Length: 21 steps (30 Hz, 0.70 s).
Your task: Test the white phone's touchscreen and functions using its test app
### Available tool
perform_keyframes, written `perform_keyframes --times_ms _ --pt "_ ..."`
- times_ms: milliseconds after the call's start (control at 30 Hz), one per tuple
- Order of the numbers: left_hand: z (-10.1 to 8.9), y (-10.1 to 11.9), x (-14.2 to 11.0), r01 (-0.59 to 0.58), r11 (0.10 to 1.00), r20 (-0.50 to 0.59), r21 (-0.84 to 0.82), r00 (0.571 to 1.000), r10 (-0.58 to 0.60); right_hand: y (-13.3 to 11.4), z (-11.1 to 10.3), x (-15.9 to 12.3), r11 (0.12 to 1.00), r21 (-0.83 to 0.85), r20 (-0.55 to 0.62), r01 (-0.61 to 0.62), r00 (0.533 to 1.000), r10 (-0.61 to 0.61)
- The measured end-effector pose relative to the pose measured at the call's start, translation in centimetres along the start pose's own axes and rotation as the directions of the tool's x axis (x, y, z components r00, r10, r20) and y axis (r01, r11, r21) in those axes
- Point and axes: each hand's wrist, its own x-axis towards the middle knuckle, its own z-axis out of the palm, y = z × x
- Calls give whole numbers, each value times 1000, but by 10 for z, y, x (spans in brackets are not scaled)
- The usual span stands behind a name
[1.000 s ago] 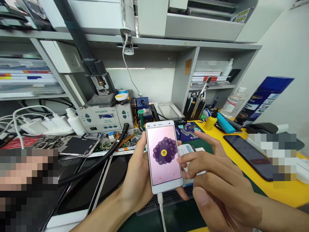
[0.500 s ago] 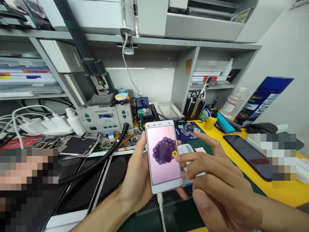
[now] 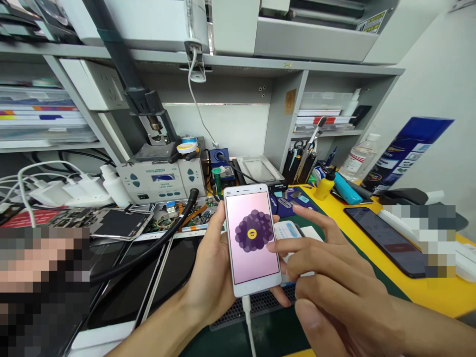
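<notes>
Upright in my left hand (image 3: 210,272) is a white smartphone (image 3: 249,270), gripped by its edges with the thumb along the left side. Its lit screen has a pink background with a dark purple cluster of hexagons and a round yellow icon inside. A white charging cable (image 3: 247,310) is plugged into the phone's bottom end. My right hand (image 3: 345,282) holds nothing; its fingers are apart. One fingertip is at the right part of the screen, over the cluster's lower right edge; whether it touches the glass I cannot tell.
Behind the phone stands a grey soldering station (image 3: 159,181) with a thick black hose (image 3: 148,258). Circuit boards (image 3: 193,213) lie at left, near white chargers (image 3: 89,188). At right are a black phone (image 3: 386,240), a yellow bottle (image 3: 325,186) and a blue spray can (image 3: 405,153).
On the screen the yellow icon has shifted left, from under the fingertip to the cluster's middle. My right fingertip has moved slightly down and left. The left hand keeps the smartphone in place.
</notes>
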Motion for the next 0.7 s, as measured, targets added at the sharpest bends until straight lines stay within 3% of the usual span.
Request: perform_keyframes --times_ms 167,300,500,700 --pt "1 1 -1 6 1000 -16 6 1000 -6 -2 5 -2 998 5 -77 -62 995 62" --pt "2 1 -1 1 1000 2 -2 1000 -1 0 0 -2 1000 -17 35 1 999 -1" --pt "2 1 0 0 1000 71 -16 997 1 4 -8 0 997 -17 76 76 994 -75" --pt "1 0 0 9 1000 87 -11 996 -8 2 -4 1 999 -9 81 49 996 -48"
